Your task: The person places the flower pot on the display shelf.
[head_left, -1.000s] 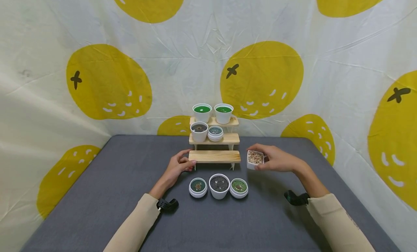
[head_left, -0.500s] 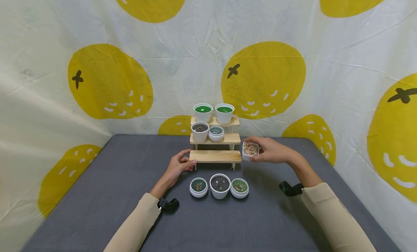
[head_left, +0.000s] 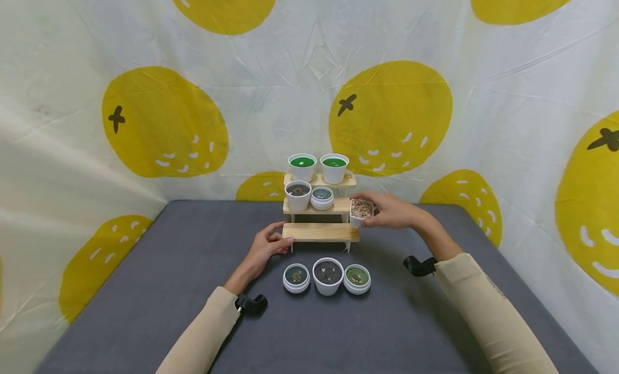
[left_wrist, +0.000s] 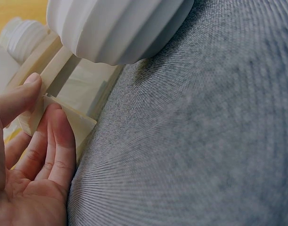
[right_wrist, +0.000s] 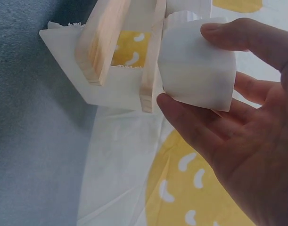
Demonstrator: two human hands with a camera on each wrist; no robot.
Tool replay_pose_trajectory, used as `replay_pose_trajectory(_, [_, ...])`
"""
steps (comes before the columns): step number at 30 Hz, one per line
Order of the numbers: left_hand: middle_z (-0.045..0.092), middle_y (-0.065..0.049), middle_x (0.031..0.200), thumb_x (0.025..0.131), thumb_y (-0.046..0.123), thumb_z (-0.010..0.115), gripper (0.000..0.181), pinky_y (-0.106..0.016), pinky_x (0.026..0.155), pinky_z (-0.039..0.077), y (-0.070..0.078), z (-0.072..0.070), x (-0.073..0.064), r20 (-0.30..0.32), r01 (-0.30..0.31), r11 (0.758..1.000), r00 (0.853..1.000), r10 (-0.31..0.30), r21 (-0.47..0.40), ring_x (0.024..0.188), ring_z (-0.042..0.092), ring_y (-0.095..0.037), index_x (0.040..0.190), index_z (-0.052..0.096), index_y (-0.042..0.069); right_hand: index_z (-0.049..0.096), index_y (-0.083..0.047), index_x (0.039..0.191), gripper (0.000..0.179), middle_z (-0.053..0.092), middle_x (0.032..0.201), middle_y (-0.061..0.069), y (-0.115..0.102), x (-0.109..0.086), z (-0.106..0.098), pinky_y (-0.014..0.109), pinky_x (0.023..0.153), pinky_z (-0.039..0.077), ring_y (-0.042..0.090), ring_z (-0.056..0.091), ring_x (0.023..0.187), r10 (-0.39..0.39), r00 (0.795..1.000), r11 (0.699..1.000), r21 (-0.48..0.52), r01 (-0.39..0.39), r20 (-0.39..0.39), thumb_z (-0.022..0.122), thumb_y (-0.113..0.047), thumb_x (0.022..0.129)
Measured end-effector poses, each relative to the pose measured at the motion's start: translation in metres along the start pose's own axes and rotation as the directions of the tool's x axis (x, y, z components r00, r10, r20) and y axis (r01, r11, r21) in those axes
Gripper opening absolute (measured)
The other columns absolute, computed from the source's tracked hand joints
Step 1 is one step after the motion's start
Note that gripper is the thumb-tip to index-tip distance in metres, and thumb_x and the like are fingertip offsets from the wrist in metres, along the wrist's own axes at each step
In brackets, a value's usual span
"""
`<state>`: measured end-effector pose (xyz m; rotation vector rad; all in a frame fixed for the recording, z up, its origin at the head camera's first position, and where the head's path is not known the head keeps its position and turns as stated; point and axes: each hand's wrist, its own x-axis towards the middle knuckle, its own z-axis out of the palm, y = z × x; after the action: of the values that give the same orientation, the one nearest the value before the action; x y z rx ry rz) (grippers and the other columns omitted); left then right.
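Observation:
My right hand (head_left: 391, 210) holds a small square white pot (head_left: 360, 213) filled with tan gravel, thumb and fingers on its sides. In the right wrist view the pot (right_wrist: 195, 70) is at the end of the middle board of a three-tier stand (head_left: 321, 232). At the stand's left end, my left hand (head_left: 265, 247) grips the lowest tier. The left wrist view shows the thumb (left_wrist: 31, 87) on the board's end and the fingers against the side panel (left_wrist: 80, 125). The middle tier carries a tapered pot (head_left: 297, 201) and a low ribbed pot (head_left: 322, 202).
Two white pots with green tops, one left (head_left: 302, 171) and one right (head_left: 334, 172), stand on the top tier. In front of the stand are a low pot (head_left: 296, 285), a taller pot (head_left: 328, 285) and another low pot (head_left: 357, 286). A patterned cloth (head_left: 271, 110) hangs behind the table (head_left: 319, 336).
My right hand has carried the square pot leftward and up, from beside the lowest tier to the middle tier's right end. The left hand stays on the stand.

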<state>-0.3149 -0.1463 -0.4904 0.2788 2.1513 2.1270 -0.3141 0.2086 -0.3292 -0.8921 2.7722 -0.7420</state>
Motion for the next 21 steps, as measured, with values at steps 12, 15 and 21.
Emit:
replay_pose_trajectory(12, [0.071,0.0,0.086,0.093,0.015,0.078,0.068,-0.026,0.073,0.06,0.001,0.0,0.0,0.003,-0.009,1.0,1.0,0.009,0.001,0.083,0.068,-0.013,0.153,0.047,0.008,0.045,-0.004,0.144,0.063,0.048,0.156,0.024,0.001,0.025,0.001,0.052,0.102,0.048,0.037,0.055,0.132,0.013,0.998,0.999,0.036,-0.011,-0.067,0.075,-0.018,0.091])
replay_pose_trajectory(15, [0.071,-0.001,0.086,0.093,0.014,0.078,0.068,-0.026,0.073,0.06,0.001,0.0,0.0,-0.003,-0.008,1.0,1.0,0.008,-0.002,0.083,0.068,-0.013,0.152,0.047,0.008,0.046,-0.004,0.143,0.061,0.051,0.153,0.024,0.001,0.03,0.002,0.051,0.101,0.048,0.036,0.056,0.128,0.012,0.997,0.999,0.032,-0.009,-0.075,0.075,-0.016,0.091])
replay_pose_trajectory(21, [0.071,0.0,0.085,0.092,0.015,0.079,0.068,-0.026,0.073,0.06,0.001,0.0,0.001,-0.002,-0.003,1.0,1.0,0.003,0.001,0.082,0.068,-0.013,0.152,0.047,0.008,0.048,-0.002,0.143,0.06,0.053,0.148,0.025,0.003,0.038,0.003,0.055,0.102,0.048,0.037,0.056,0.125,0.001,0.996,0.999,0.04,0.003,-0.088,0.075,-0.014,0.091])
